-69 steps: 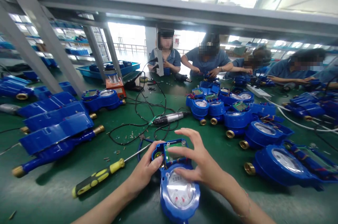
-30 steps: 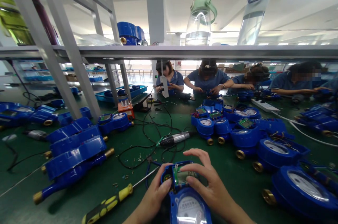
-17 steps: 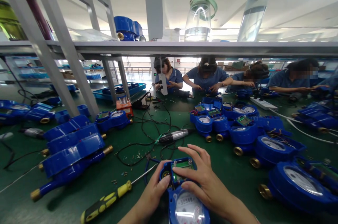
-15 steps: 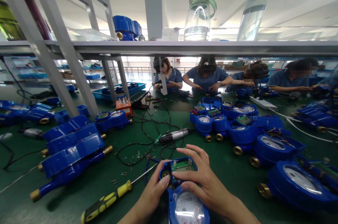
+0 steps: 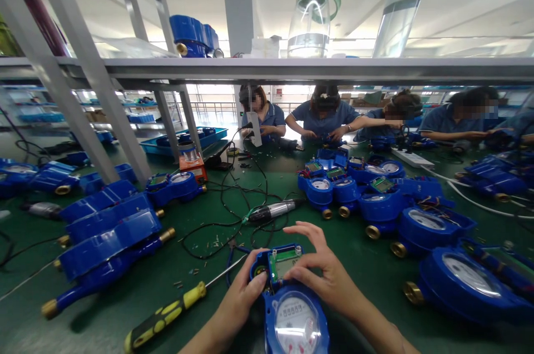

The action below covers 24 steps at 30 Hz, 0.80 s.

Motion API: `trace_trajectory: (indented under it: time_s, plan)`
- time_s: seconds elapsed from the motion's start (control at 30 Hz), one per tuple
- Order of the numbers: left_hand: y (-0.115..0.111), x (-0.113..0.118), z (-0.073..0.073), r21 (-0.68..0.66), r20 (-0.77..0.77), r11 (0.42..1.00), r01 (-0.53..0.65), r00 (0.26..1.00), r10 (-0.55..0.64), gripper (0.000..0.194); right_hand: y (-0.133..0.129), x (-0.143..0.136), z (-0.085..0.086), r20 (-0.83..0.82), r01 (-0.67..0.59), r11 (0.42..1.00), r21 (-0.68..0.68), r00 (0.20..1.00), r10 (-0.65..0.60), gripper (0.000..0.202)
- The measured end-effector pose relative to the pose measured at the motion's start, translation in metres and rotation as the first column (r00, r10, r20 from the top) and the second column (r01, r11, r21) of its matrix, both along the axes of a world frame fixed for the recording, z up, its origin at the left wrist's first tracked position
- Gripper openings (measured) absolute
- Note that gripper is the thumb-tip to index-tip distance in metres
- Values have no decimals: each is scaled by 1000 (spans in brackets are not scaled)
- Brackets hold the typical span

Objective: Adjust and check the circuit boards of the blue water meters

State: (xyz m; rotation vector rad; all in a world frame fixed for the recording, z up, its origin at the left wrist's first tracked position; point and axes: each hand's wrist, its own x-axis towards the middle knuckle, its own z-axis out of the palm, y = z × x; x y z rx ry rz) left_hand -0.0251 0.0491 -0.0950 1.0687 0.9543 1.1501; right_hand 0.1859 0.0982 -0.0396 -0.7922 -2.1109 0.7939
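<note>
A blue water meter (image 5: 273, 320) lies in front of me, its round dial under a clear cover. Above the dial, an opened compartment shows a green circuit board (image 5: 274, 265) with a small grey display. My left hand (image 5: 242, 298) is closed round the compartment's left side, thumb over its rim near a round opening. My right hand (image 5: 323, 273) has thumb and index finger pinched together at the board's right edge, while the other fingers stretch out above it. A screwdriver (image 5: 171, 315) with a yellow and black handle lies left of the meter.
Several blue meters (image 5: 429, 220) stand at the right, more (image 5: 112, 237) at the left. A corded electric screwdriver (image 5: 271, 211) lies beyond my hands among black cables and loose screws (image 5: 212, 244). A shelf (image 5: 292, 71) crosses overhead. Co-workers (image 5: 321, 115) sit opposite.
My right hand has drawn its index finger back from across the display to the board's right edge, meeting the thumb. My left hand keeps its hold. The view has shifted slightly.
</note>
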Motion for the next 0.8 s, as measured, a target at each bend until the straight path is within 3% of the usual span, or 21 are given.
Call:
trace_trajectory:
  time_s: [0.17, 0.33, 0.53, 0.8]
  plan:
    - [1, -1, 1, 7, -16, 1000, 9, 1000, -9, 54, 0, 0, 1, -31, 56, 995, 85, 998, -53, 21]
    - [-1, -3, 5, 5, -30, 1000, 24, 999, -24, 51, -1, 1, 1, -175, 251, 957, 147, 959, -225, 37]
    - [-3, -5, 9, -26, -35, 999, 20, 999, -21, 51, 5, 2, -2, -294, 381, 924, -34, 880, -374, 36]
    - [-3, -3, 9, 14, -29, 1000, 27, 999, -27, 47, 10, -4, -15, -318, 287, 941, -177, 888, -331, 21]
